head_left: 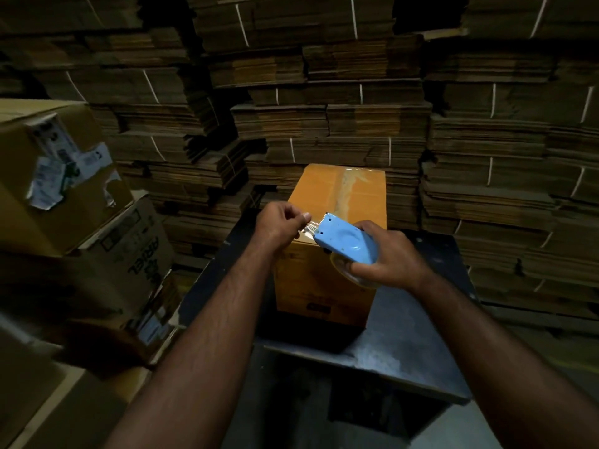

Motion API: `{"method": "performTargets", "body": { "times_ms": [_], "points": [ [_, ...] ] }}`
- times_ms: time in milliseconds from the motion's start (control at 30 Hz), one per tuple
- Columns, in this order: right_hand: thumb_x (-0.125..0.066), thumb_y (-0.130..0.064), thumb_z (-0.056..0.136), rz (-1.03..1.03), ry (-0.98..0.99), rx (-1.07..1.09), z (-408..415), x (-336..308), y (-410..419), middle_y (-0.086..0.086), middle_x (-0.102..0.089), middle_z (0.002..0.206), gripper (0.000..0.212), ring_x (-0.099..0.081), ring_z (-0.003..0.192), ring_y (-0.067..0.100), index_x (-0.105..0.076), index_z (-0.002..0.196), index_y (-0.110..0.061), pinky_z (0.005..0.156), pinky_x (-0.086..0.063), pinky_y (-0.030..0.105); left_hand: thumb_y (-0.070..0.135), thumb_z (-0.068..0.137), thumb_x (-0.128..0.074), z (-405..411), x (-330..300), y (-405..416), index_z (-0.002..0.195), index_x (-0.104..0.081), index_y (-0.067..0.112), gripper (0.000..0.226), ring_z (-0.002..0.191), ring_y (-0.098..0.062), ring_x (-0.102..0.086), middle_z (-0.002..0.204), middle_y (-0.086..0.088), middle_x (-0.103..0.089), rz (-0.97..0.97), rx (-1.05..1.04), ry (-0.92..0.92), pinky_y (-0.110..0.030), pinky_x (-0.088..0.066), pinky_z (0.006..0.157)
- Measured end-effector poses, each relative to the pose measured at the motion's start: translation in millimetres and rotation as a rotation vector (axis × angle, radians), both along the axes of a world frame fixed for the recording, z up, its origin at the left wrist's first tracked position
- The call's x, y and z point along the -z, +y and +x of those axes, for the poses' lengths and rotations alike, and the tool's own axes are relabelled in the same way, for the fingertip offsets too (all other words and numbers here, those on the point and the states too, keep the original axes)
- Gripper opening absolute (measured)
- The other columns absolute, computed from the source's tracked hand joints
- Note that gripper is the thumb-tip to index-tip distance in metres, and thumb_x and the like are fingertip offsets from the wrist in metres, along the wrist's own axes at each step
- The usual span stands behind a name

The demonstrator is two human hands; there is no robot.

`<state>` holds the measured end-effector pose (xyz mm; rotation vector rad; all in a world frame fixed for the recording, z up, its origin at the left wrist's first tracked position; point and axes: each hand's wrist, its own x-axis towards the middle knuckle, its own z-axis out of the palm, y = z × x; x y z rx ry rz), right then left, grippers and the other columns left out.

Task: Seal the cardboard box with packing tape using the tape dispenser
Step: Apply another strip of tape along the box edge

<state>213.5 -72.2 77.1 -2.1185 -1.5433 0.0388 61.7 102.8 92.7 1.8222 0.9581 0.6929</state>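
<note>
The orange-brown cardboard box (327,270) stands upright on a dark metal table (405,351) at the centre of the view, a strip of clear packing tape (348,189) already running along its top seam toward 12 o'clock. The right hand (385,257) grips a light-blue plastic tape dispenser (345,238), fingers curled round its body and the clear roll beneath. At 9 o'clock from the dispenser's toothed end, the left hand (280,222) pinches the loose end of tape (308,227) between thumb and fingers. Stacked used cartons (64,196) sit at 9 o'clock; bundled flat cardboard sheets (340,92) fill the background.
</note>
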Motion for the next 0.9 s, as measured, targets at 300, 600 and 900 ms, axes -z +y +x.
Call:
{"method": "performTargets", "body": {
  "times_ms": [300, 600, 900],
  "points": [
    [-0.055, -0.075, 0.054, 0.001, -0.009, -0.062, 10, -15, -2, -0.002, -0.069, 0.110, 0.089, -0.063, 0.094, 0.018, -0.057, 0.131, -0.031, 0.073, -0.040, 0.026, 0.025, 0.091, -0.070, -15, 4, 22, 0.083, -0.071, 0.017, 0.011, 0.092, -0.014, -0.066, 0.086, 0.000, -0.072, -0.002, -0.093, 0.025, -0.041, -0.055, 0.084],
    [-0.064, -0.075, 0.059, -0.238, -0.098, -0.135, 34, -26, 40, -0.002, -0.059, 0.135, 0.093, -0.055, 0.114, 0.017, -0.051, 0.140, -0.031, 0.084, -0.041, 0.026, 0.023, 0.091, -0.070, -18, 25, 47, 0.077, -0.070, 0.015, 0.016, 0.089, -0.013, -0.068, 0.085, -0.002, -0.073, -0.112, -0.206, 0.027, -0.033, -0.055, 0.076],
    [-0.071, -0.063, 0.072, -0.464, -0.292, -0.230, 21, -47, 123, -0.003, -0.058, 0.137, 0.082, -0.055, 0.112, 0.018, -0.048, 0.143, -0.029, 0.085, -0.051, 0.037, 0.024, 0.094, -0.066, -25, 42, 84, 0.084, -0.072, 0.009, 0.018, 0.068, -0.006, -0.056, 0.079, 0.001, -0.066, -0.085, -0.292, 0.154, -0.017, -0.039, 0.053]
  ]
}}
